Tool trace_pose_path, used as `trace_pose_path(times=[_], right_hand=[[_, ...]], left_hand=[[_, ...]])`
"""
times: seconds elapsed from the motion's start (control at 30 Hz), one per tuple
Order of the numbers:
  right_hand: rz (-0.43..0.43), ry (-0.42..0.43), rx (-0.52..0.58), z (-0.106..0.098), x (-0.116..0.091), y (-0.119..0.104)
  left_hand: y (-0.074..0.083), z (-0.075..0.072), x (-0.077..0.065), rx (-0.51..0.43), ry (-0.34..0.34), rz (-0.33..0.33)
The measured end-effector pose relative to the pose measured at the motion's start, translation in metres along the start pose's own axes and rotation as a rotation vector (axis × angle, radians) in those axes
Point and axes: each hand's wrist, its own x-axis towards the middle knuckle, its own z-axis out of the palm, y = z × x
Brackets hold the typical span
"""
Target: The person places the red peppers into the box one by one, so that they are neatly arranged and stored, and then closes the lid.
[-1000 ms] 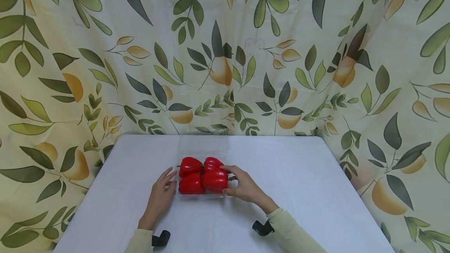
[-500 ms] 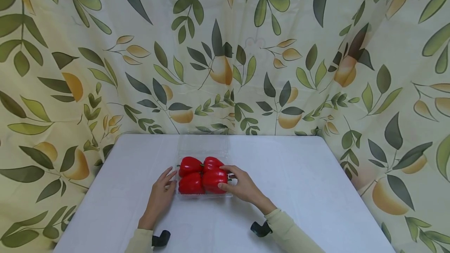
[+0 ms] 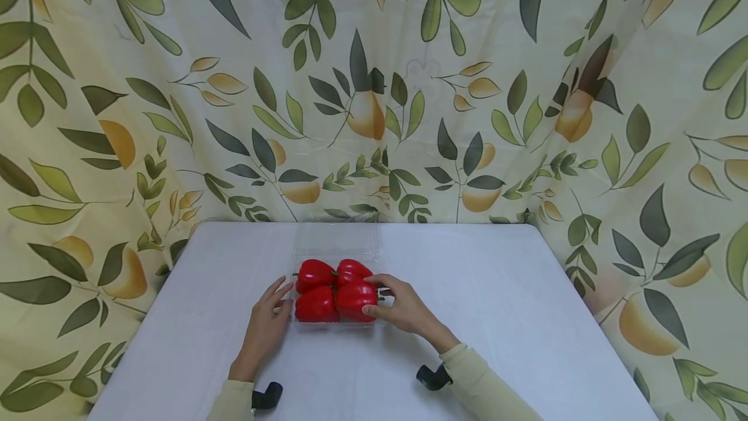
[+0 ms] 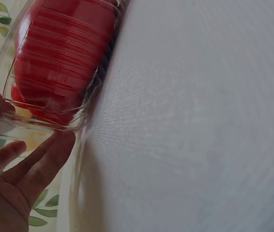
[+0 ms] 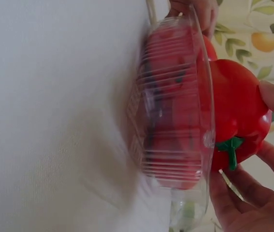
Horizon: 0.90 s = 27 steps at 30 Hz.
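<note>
Several glossy red bell peppers [image 3: 316,304] sit close together in a clear plastic container [image 3: 315,325] whose lid [image 3: 337,239] lies folded back behind it. My right hand [image 3: 407,307] holds the front right bell pepper [image 3: 353,301] between thumb and fingers. In the right wrist view this bell pepper [image 5: 236,96], with its green stem [image 5: 230,147], stands above the container's rim [image 5: 209,111]. On the other side, my left hand [image 3: 270,323] has its fingertips against the container's left wall, fingers extended. The left wrist view shows those fingers [image 4: 54,154] right at the lower corner.
The container rests on a white table [image 3: 467,278], around the middle and toward the back. Behind and at both sides hangs a leaf-and-fruit patterned curtain [image 3: 409,83]. A black wrist mount [image 3: 434,377] juts from the right sleeve, another black mount [image 3: 267,396] from the left.
My right thumb has shifted from the container's front right corner up onto the front right bell pepper. My left hand has stayed at the container's side.
</note>
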Motion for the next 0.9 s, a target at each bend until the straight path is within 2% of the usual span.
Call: trace_pose_path(times=[0.3,0.47,0.67,0.9], right_hand=[[0.021,0.005,-0.125,0.007,0.003,0.007],[-0.025,0.030,-0.162,0.009,0.004,0.007],[-0.065,0.021,-0.236,0.012,0.007,0.006],[-0.075,0.065,-0.170,0.010,0.005,0.011]], left_hand=[[-0.001,0.000,0.000,-0.024,-0.008,0.002],[-0.002,0.000,0.001,-0.021,-0.001,0.005],[-0.003,0.001,0.001,-0.014,0.006,0.007],[-0.001,-0.001,0.001,-0.030,-0.003,0.012]])
